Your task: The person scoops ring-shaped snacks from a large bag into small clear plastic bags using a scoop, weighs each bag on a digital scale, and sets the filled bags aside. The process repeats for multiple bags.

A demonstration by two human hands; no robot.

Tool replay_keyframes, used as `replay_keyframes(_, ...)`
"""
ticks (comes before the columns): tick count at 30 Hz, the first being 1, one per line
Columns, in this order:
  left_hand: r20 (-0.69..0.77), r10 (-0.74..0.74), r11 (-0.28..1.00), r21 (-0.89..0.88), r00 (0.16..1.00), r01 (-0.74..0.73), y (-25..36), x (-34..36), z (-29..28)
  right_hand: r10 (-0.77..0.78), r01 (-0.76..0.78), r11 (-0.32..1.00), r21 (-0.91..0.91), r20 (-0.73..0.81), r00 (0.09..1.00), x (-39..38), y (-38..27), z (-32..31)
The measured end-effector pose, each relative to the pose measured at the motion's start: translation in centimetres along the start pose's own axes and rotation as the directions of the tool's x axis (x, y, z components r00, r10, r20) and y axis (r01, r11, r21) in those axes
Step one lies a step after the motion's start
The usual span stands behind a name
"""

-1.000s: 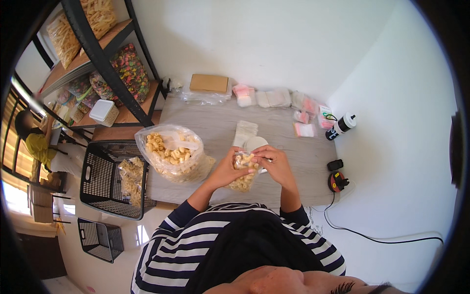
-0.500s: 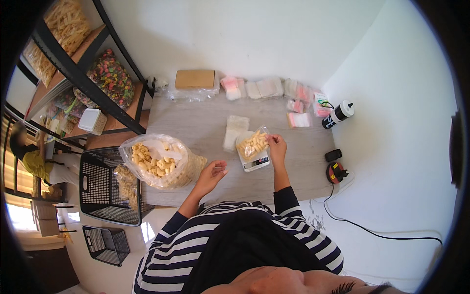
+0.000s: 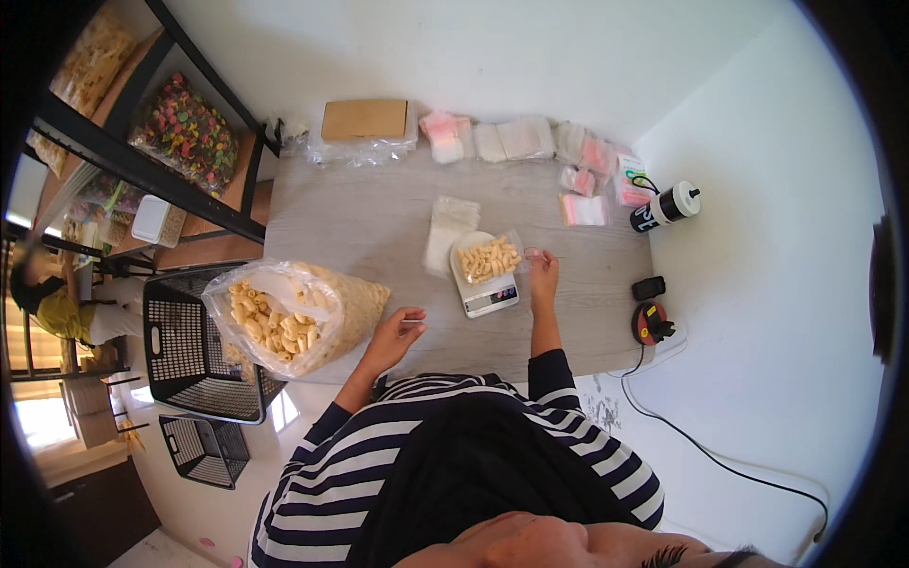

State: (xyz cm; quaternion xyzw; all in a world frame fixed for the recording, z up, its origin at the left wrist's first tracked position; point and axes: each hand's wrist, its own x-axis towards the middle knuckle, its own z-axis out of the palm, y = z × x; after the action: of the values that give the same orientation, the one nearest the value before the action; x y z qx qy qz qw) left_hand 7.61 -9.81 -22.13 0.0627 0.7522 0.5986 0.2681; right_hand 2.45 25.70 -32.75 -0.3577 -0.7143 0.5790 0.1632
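Observation:
A small clear bag of tube-shaped snacks (image 3: pixel 489 257) lies on a white digital scale (image 3: pixel 488 297) on the table. My right hand (image 3: pixel 543 265) is just right of the bag, fingers slightly bent and apart, appearing to hold nothing. My left hand (image 3: pixel 400 331) is open, low over the table between the scale and a large open bag of the same snacks (image 3: pixel 270 317) at the left. A small stack of clear empty bags (image 3: pixel 445 227) lies behind the scale, partly beside it.
Black crates (image 3: pixel 194 293) stand left of the table (image 3: pixel 597 322), shelves (image 3: pixel 142 189) behind them. A person (image 3: pixel 71 303) is at far left. A cardboard box (image 3: pixel 365 118), plastic packets (image 3: pixel 511 137), a bottle (image 3: pixel 663 206), a black device (image 3: pixel 649 287) and a corded red-black adapter (image 3: pixel 651 322) line the edges.
A second ago both hands held the small bag. It has been set on the scale, my left hand moving left, and since then my right hand has let go and moved slightly right.

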Motion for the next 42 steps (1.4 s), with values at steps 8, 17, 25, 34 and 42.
replay_keyframes(8,-0.026,-0.043,0.999,0.010,0.999,0.043,-0.9,1.1,-0.5,0.147,-0.148,0.980,0.132,0.014,0.989,1.3,1.4,-3.6)
replay_keyframes(17,-0.043,-0.025,1.000,-0.020,0.999,0.024,-0.9,1.0,-0.2,0.167,-0.187,0.975,0.117,0.158,0.973,0.6,2.5,-3.6)
replay_keyframes(25,-0.062,0.031,0.999,-0.004,0.998,-0.031,-0.3,0.6,-0.2,0.165,-0.206,0.969,0.139,0.261,0.951,-0.6,0.9,-1.4)
replay_keyframes(34,-0.036,0.166,0.968,0.198,0.985,-0.156,3.6,0.4,0.7,-0.339,0.343,0.938,0.046,0.322,0.884,-5.4,-8.1,-0.4)
replay_keyframes(42,-0.156,0.535,0.833,0.263,0.831,-0.487,9.3,0.3,0.7,-0.474,0.514,0.854,0.087,0.539,0.696,-11.7,-17.4,-2.4)
